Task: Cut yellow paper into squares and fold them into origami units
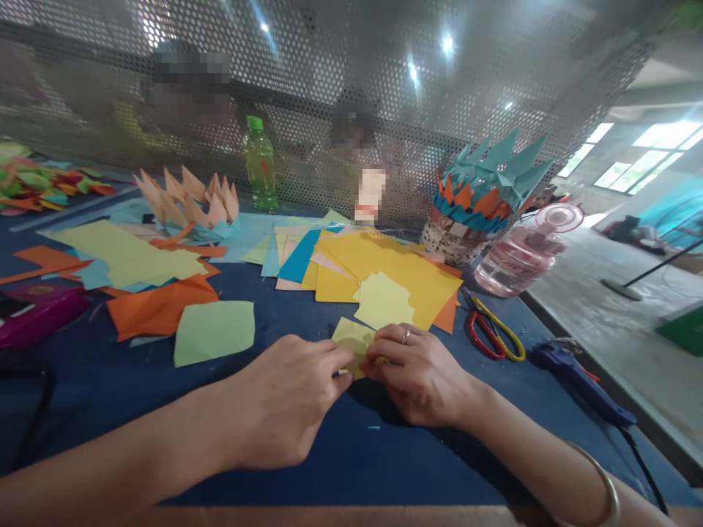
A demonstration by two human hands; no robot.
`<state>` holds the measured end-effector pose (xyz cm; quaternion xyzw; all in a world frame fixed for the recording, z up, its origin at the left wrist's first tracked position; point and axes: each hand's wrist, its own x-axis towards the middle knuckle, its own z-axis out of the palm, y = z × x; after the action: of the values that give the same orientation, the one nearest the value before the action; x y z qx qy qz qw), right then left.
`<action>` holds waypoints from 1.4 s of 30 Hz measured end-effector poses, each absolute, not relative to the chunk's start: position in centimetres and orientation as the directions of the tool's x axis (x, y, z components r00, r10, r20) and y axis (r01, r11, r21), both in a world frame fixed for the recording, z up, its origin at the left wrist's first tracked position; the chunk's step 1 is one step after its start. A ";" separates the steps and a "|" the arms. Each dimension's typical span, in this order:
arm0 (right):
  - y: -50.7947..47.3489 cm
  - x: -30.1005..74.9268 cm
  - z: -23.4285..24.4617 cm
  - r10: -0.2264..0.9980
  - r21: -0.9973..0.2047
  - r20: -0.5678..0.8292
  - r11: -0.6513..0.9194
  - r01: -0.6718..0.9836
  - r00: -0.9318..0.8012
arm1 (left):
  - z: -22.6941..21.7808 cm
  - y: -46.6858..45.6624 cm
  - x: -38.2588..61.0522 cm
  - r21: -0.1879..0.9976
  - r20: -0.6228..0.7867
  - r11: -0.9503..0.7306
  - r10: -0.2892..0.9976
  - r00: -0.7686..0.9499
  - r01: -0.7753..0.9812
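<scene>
My left hand (285, 402) and my right hand (417, 377) meet over the blue work table (351, 468), pinching a small piece of pale yellow paper (352, 342) between their fingers. The paper looks folded, and its lower part is hidden by my fingers. A ring sits on a finger of my right hand, and a metal bangle (601, 490) circles that wrist. Just beyond my right hand lies a pale yellow paper scrap (383, 301) on a larger golden-yellow sheet (384, 271). Red-and-yellow-handled scissors (491, 333) lie to the right.
Stacked coloured paper sheets (296, 256), orange and green pieces, and folded paper crowns (187, 197) cover the table's far side. A paper-decorated pot (472, 205), a green bottle (260, 165), a pink water bottle (521, 252) and a blue glue gun (582, 380) stand or lie nearby. Perforated metal mesh (340, 66) rises behind.
</scene>
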<state>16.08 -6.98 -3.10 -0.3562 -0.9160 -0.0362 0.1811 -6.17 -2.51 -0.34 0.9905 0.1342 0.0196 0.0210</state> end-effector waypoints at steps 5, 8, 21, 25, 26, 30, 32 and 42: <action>-6.4 17.3 -2.8 0.675 -0.082 0.386 0.704 0.705 -0.629 | 0.1 -2.5 -6.1 0.029 0.005 -0.967 0.255 0.967 0.254; -5.9 17.9 -2.5 0.714 -0.130 0.414 0.661 0.739 -0.565 | 0.3 -2.5 -6.1 0.032 -0.012 -0.964 0.265 0.964 0.265; -5.2 18.2 -2.9 0.761 -0.312 0.403 0.637 0.705 -0.509 | -0.1 -2.1 -6.1 0.032 0.055 -0.965 0.262 0.963 0.261; -5.6 17.4 -2.3 0.750 -0.298 0.423 0.645 0.704 -0.508 | -0.8 -2.1 -6.0 0.055 0.206 -0.961 0.277 0.939 0.271; -5.8 17.1 -2.1 0.746 -0.303 0.422 0.651 0.696 -0.515 | -1.0 -2.2 -6.0 0.061 0.239 -0.959 0.284 0.929 0.277; -6.5 16.3 -1.7 0.733 -0.321 0.408 0.673 0.666 -0.544 | -1.4 -2.1 -5.9 0.070 0.276 -0.956 0.292 0.916 0.284; -6.7 16.0 -1.6 0.728 -0.319 0.412 0.679 0.662 -0.548 | -1.4 -1.9 -5.9 0.058 0.258 -0.959 0.284 0.923 0.278; -7.0 15.7 -2.4 0.735 -0.363 0.375 0.677 0.640 -0.565 | -1.5 -1.6 -6.0 0.095 0.185 -0.951 0.307 0.933 0.294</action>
<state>15.70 -6.99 -2.41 -0.3907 -0.8797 0.0932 0.2544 -6.00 -1.56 -1.47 0.9827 0.1529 0.0995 0.0329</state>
